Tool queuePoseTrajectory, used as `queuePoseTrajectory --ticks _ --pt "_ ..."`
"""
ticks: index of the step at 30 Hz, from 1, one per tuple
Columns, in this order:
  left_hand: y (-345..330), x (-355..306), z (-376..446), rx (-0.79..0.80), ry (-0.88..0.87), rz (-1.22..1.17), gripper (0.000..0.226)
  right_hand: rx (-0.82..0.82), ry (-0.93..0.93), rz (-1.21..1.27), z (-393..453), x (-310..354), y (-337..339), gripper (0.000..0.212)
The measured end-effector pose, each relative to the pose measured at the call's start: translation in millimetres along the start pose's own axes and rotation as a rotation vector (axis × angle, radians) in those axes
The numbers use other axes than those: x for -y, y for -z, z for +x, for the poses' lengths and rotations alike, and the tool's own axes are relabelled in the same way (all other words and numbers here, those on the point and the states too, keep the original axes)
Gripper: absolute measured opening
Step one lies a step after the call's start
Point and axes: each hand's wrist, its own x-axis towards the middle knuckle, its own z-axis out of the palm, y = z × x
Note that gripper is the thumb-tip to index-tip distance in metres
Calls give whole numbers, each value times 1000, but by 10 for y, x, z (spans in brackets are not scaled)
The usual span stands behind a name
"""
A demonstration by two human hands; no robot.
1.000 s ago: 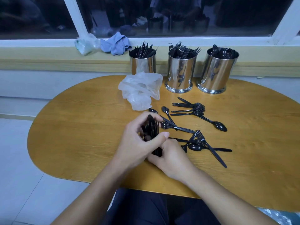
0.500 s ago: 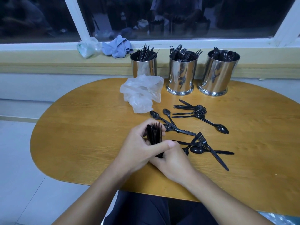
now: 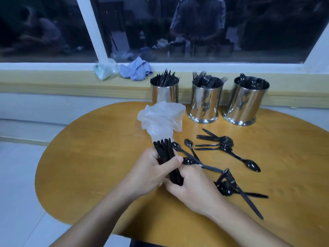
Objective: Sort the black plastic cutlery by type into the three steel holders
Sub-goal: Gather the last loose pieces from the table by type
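At table (image 3: pixel 92 157) centre: knife bundle (image 3: pixel 166 154), upright, gripped by left hand (image 3: pixel 151 173) around middle, right hand (image 3: pixel 192 186) around base. Loose forks, spoons (image 3: pixel 222 145) at 3 o'clock; three steel holders (image 3: pixel 204 98) at 12.

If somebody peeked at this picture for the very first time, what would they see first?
Probably the two hands in the middle: the left hand and the right hand both grip a thick bundle of black cutlery above the wooden table. Next, the three shiny steel holders at the table's far edge, already stuffed with black cutlery. Loose forks and spoons lie scattered to the right of the hands.
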Motion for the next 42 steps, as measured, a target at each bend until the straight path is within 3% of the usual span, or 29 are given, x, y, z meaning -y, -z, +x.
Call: queuePoseTrajectory --ticks 2,5,7,10,12,17,20,24,30,35,38,40,42 --pt "110 -115 154 4 -10 21 35 1 25 40 165 84 139 23" --pt "395 -326 563 -77 -37 38 43 -17 39 175 501 192 433 56" --pt "649 -456 941 -179 -66 23 43 -81 37 256 788 225 638 54" --pt "1079 -646 1610 -355 -111 -38 35 -307 -23 389 1320 176 885 35" --pt "1338 -786 2032 -464 -127 13 37 -360 -83 349 1689 91 956 27" --pt "1625 -884 2854 -614 -115 256 40 -371 -141 -23 2463 -179 938 56" --pt "1604 -691 3209 -539 -96 450 41 -375 -196 -78 2742 -312 844 68" --pt "1451 -347 3418 -383 10 624 44 -288 -251 76 2909 -416 662 90" --pt "1374 -77 3413 -266 99 728 55 -292 -191 151 2853 -411 686 60" --pt "1432 -236 3327 -273 70 737 66 -259 -162 108 2601 -263 879 66" --pt "1417 -361 3198 -267 69 697 85 -253 -156 103 2380 -175 1001 64" --pt "1369 -431 3041 -304 30 667 79 -258 -153 107 2152 -155 1084 64" --pt "1273 -516 2824 -386 -52 623 55 -262 -142 98 1848 -174 1187 57"
